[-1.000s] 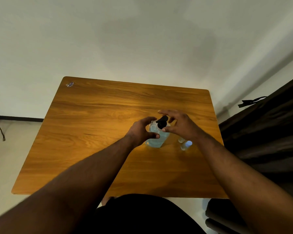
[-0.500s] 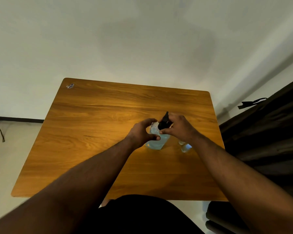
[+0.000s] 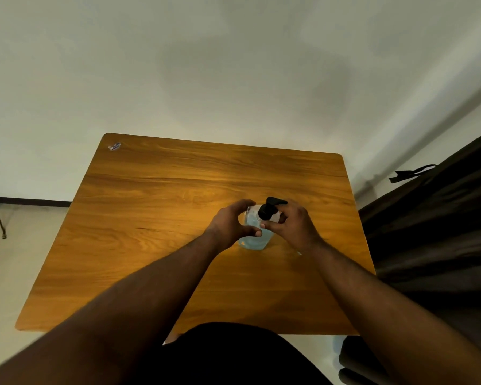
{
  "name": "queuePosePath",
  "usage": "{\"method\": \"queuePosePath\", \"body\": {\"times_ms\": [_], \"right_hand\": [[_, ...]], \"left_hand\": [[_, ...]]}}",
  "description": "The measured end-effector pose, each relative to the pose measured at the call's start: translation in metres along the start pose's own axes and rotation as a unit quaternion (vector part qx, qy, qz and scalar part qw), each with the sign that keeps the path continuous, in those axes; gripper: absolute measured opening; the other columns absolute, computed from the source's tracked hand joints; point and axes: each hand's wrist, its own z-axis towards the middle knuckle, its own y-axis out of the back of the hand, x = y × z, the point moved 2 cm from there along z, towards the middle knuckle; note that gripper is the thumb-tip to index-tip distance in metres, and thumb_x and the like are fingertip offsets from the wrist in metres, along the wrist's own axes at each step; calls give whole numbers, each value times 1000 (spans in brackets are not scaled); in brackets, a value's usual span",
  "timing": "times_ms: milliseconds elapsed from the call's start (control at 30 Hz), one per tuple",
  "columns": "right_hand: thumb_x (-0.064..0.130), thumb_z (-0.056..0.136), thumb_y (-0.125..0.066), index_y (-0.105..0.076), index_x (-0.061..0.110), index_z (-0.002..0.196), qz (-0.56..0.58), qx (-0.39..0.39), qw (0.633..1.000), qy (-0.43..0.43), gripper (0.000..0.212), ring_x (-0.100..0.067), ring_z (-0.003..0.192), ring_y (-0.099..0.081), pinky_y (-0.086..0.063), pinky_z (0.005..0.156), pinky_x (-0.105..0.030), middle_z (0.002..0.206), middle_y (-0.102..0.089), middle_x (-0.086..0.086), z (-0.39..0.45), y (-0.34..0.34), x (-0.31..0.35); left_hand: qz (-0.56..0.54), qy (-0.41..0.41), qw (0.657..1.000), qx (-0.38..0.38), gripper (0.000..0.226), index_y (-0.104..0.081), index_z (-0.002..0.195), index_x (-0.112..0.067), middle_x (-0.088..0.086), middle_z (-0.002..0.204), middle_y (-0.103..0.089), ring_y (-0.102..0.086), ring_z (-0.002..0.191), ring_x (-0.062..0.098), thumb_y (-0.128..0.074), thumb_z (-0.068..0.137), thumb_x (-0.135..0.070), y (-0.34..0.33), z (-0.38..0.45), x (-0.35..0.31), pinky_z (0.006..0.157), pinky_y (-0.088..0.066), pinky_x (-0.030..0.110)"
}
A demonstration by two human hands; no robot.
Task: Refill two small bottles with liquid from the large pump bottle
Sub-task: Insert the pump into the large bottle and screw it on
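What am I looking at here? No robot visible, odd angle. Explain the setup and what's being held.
There is no machine here: a person wears a wide-angle camera on the head, looking forward and down, so the two forearms reach in from the bottom of the picture. The wooden table stands against a pale wall. On it stands a clear pump bottle holding light blue liquid, topped by a black pump head. The left hand curls round the bottle's body. The right hand grips at the neck, just below the pump head. The small bottles to be refilled are hidden behind the right hand. A small sticker sits at the table's far left corner.
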Motion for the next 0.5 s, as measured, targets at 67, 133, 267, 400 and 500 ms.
{"method": "queuePosePath", "body": {"times_ms": [67,133,267,400,500], "right_hand": [[16,71,-81,-58,21,125,54,10,998,-7,59,0,66,-51,-45,61,-10,117,-56,7,-3,0,-1],[18,73,-80,-62,19,120,65,5,998,-21,50,0,72,-55,-46,62,-9,117,-58,5,-6,1,-1],[24,70,-81,-66,17,92,39,-59,997,-11,28,-6,79,-60,-49,64,-18,95,-64,2,-8,8,0],[11,73,-78,-57,29,124,96,64,993,-31,58,-5,93,-59,-53,71,-20,120,-56,13,7,20,6],[16,72,-80,-67,19,101,28,82,996,16,32,-14,85,-61,-53,70,-30,99,-64,6,14,18,14]], "left_hand": [[6,-2,1000,-3,85,-47,138,-28,-2,140,-54,-48,129,20,-88,64,-32,0,0,-1,93,-44,31],[8,0,1000,-5,84,-47,138,-28,-2,140,-54,-48,129,20,-88,64,-31,1,0,-2,93,-44,30],[21,-3,1000,-4,85,-45,139,-28,-1,141,-52,-47,129,20,-87,65,-31,2,-1,-2,96,-45,35],[22,-8,1000,-3,84,-46,139,-26,1,141,-52,-48,128,21,-87,66,-30,1,-2,-4,96,-46,37],[20,-9,1000,-1,82,-48,137,-27,-2,138,-54,-49,124,18,-88,65,-30,1,-2,-3,91,-46,32]]}}
